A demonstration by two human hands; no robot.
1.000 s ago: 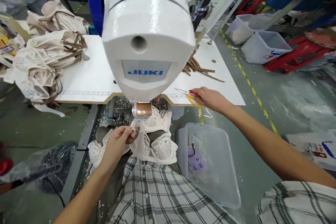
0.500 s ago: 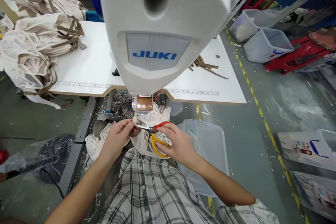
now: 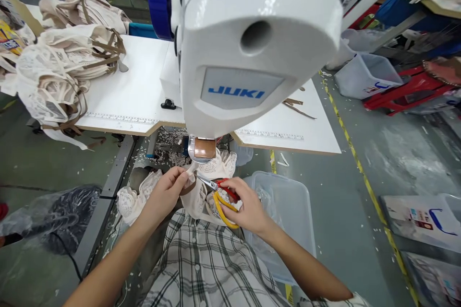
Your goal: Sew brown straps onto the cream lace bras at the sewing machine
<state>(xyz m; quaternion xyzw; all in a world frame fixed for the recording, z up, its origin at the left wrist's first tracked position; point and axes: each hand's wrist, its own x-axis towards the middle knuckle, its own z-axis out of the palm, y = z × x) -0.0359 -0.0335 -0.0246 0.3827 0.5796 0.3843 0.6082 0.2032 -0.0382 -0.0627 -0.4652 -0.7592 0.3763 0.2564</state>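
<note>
A white JUKI sewing machine (image 3: pixel 248 43) fills the top centre, its presser foot (image 3: pixel 202 148) just above a cream lace garment (image 3: pixel 212 172) on my lap. My left hand (image 3: pixel 167 194) pinches an edge of that garment right below the foot. Close beside it, my right hand (image 3: pixel 247 206) grips small scissors with red and yellow handles (image 3: pixel 221 194), their blades pointing left at the pinched edge.
A pile of cream lace garments with brown straps (image 3: pixel 61 67) lies on the left of the white table (image 3: pixel 137 91). Brown strap offcuts (image 3: pixel 295 105) lie at its right. A clear plastic bin (image 3: pixel 288 211) stands by my right knee; more bins (image 3: pixel 363 76) beyond.
My right hand picked the scissors up from the table edge and brought them down to the garment beside my left hand. The view has tilted and shifted slightly.
</note>
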